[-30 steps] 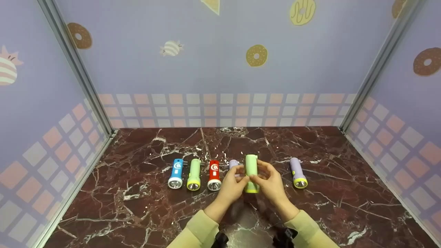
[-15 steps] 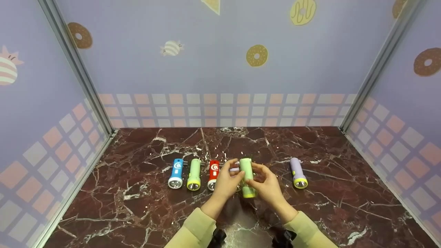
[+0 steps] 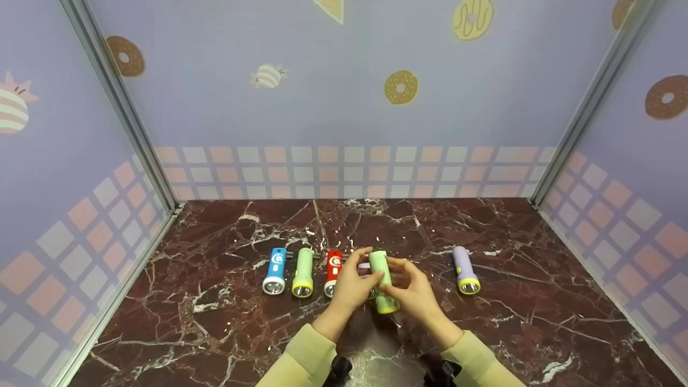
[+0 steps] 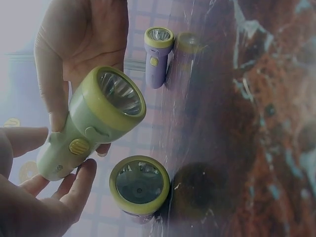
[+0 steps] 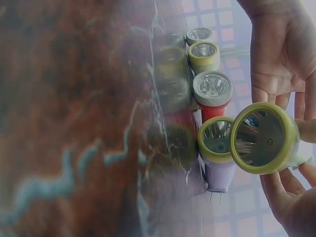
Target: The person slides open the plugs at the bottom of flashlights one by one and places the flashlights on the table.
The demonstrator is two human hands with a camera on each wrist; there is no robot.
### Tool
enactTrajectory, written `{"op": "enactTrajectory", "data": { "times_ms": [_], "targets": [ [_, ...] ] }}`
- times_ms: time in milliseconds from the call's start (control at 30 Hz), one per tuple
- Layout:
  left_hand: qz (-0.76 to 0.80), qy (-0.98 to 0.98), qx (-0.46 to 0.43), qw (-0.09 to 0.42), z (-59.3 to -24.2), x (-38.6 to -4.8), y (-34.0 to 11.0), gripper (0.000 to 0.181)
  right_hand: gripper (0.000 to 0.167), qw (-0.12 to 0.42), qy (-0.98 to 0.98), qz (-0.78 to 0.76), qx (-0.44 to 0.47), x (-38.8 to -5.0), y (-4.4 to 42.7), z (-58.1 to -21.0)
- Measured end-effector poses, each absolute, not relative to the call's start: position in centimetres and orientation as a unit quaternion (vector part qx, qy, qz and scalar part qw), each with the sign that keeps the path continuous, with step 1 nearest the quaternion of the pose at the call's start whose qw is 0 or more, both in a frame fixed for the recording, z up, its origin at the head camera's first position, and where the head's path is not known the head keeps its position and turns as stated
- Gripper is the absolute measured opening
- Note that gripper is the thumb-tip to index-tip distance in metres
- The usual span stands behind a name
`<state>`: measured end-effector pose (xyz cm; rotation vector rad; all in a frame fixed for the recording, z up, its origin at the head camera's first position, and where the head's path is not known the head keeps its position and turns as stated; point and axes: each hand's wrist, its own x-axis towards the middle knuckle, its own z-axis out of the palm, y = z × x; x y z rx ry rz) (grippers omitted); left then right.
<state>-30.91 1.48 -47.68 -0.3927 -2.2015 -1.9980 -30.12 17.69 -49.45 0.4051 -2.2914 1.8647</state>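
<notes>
Both hands hold a light green flashlight point(image 3: 380, 274) with a yellow lens ring above the table, its lens end toward the person. My left hand point(image 3: 350, 287) grips it from the left, thumb on its body. From the right, my right hand point(image 3: 415, 290) pinches it with thumb and fingers. The left wrist view shows a yellow switch point(image 4: 79, 146) on the flashlight's side. Beneath, a purple flashlight point(image 5: 220, 174) with a yellow ring and two plug prongs lies mostly hidden by my left hand in the head view.
To the left lie a red flashlight point(image 3: 334, 263), another green flashlight point(image 3: 303, 269) and a blue flashlight point(image 3: 276, 269) in a row. Another purple flashlight point(image 3: 465, 269) lies right of my hands. Patterned walls surround the dark red marbled table point(image 3: 215, 338) on three sides.
The held green flashlight has shifted left and nearer to the person, and now slants slightly. Both hands moved with it, and my left hand now covers more of the purple flashlight and part of the red one.
</notes>
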Motion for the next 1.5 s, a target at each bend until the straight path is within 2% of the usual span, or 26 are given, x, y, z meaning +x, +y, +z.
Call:
{"op": "enactTrajectory", "data": {
  "times_ms": [767,1100,1500],
  "targets": [
    [-0.635,-0.76,-0.12,0.064,-48.02,-31.32,1.28,0.051,0.055,0.066,-0.764,0.627,0.137,-29.83,17.69,-49.33],
    [-0.636,-0.76,-0.114,0.07,-47.86,-31.33,1.21,0.043,0.055,0.076,-0.768,0.621,0.137,-29.78,17.55,-49.29],
    [-0.647,-0.751,-0.114,0.067,-47.86,-31.3,1.25,0.044,0.055,0.078,-0.771,0.618,0.129,-29.64,17.48,-49.1]
  ]
}}
